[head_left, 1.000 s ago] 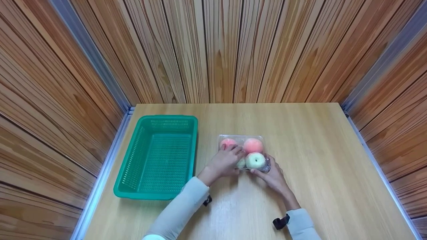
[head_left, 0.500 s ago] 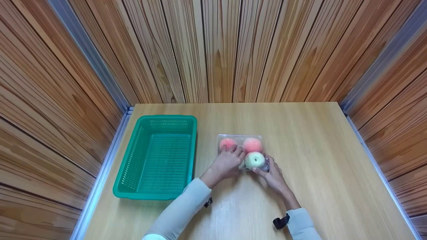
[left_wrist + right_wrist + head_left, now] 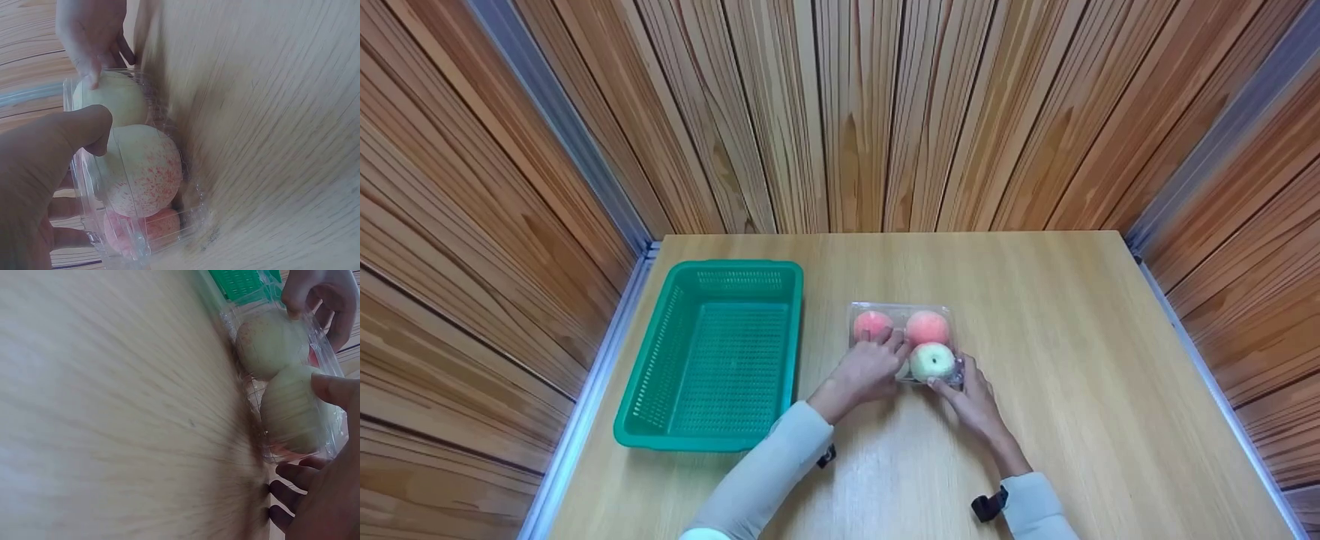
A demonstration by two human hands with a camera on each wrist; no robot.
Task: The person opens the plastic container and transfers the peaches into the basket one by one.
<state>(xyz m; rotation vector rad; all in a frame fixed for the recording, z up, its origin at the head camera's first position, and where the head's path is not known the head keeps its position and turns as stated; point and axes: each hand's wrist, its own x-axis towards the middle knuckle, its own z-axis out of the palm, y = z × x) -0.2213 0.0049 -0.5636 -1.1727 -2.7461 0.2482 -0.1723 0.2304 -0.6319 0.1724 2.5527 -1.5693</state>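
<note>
A clear plastic clamshell box (image 3: 901,308) lies on the table, holding several peaches. Two pink peaches (image 3: 928,328) fill its far side; a greenish-white peach (image 3: 932,361) sits at the near right. Mostly covered in the head view, a pale peach with red speckles (image 3: 147,171) shows in the left wrist view. My left hand (image 3: 866,369) lies over the box's left half, thumb bent at the near edge and fingers over the top. At the near right corner, my right hand (image 3: 973,394) grips the box, its thumb on the near edge and fingers along the side.
A green plastic basket (image 3: 797,330) with perforated walls stands on the wooden table (image 3: 1072,337) to the left, nothing in it. Wood-patterned panels (image 3: 855,112) rise behind and at both sides. A dark strap device (image 3: 988,506) is on the right wrist.
My left fingers have shifted slightly to the right, exposing more of the far-left pink peach. The box and my right hand stay nearly in place.
</note>
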